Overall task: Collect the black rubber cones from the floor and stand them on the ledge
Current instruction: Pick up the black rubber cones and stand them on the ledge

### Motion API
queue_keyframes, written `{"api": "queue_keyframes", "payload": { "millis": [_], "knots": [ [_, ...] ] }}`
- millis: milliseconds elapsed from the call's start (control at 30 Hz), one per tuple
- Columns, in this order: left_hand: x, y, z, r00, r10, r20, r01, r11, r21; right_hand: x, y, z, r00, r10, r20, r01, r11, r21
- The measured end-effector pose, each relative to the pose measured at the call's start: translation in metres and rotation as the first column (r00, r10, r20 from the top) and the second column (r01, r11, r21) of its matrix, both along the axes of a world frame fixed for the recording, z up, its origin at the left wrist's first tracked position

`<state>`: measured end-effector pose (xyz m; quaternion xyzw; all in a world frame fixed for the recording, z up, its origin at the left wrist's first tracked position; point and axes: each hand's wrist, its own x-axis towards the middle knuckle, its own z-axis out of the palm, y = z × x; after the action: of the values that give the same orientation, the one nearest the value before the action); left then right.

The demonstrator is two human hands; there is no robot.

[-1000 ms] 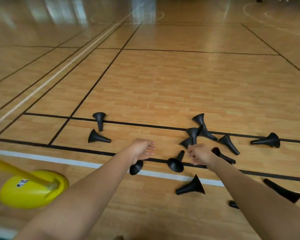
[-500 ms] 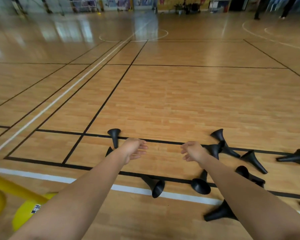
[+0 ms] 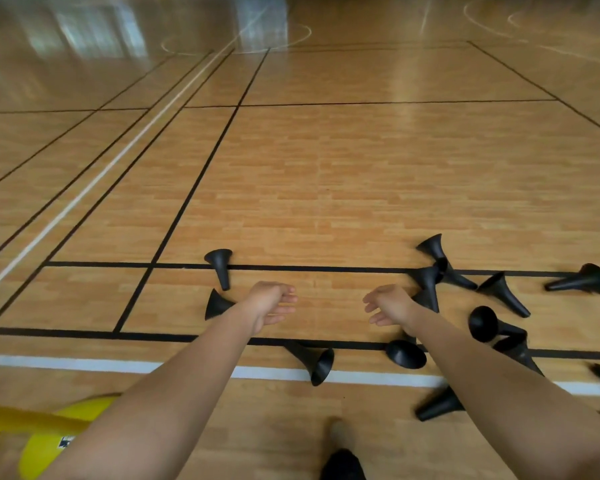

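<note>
My black rubber cones (image 3: pixel 426 285) all lie tipped over on the wooden floor (image 3: pixel 326 202), most in a loose heap to my right, some touching. A left pair (image 3: pixel 221 268) lies apart, and a near cone (image 3: pixel 309 356) rests across the white line (image 3: pixel 84 362).

1. Light-brown wooden plank floor (image 3: pixel 343 174): smooth, glossy, mirroring light towards 12 o'clock.
2. Black trumpet-shaped rubber cones (image 3: pixel 503 294), 3 to 5 o'clock: matt, smooth.
3. Yellow rounded plastic base (image 3: pixel 45 448), 7 o'clock: shiny.
</note>
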<state>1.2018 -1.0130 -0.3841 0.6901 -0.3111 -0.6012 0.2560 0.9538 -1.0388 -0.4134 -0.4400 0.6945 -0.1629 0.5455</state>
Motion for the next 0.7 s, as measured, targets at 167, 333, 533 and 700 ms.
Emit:
{"api": "queue_keyframes", "payload": {
  "millis": [167, 333, 533, 700],
  "knots": [
    [-0.025, -0.046, -0.01, 0.997, -0.053, 0.053, 0.05, 0.998, 0.043, -0.025, -0.036, -0.021, 0.998, -0.041, 0.056, 0.039, 0.999, 0.038],
    [-0.057, -0.104, -0.024, 0.987, -0.116, 0.112, 0.102, 0.988, 0.116, -0.07, -0.086, -0.037, 0.997, -0.057, 0.045, 0.052, 0.993, 0.103],
    [-0.091, -0.136, -0.05, 0.981, -0.132, 0.144, 0.104, 0.978, 0.183, -0.108, -0.114, -0.064, 0.997, -0.065, -0.04, 0.071, 0.985, 0.156],
    [-0.104, -0.155, -0.064, 0.972, -0.201, 0.12, 0.173, 0.962, 0.21, -0.107, -0.126, -0.086, 0.997, 0.004, -0.078, 0.022, 0.945, 0.325]
  ]
}}
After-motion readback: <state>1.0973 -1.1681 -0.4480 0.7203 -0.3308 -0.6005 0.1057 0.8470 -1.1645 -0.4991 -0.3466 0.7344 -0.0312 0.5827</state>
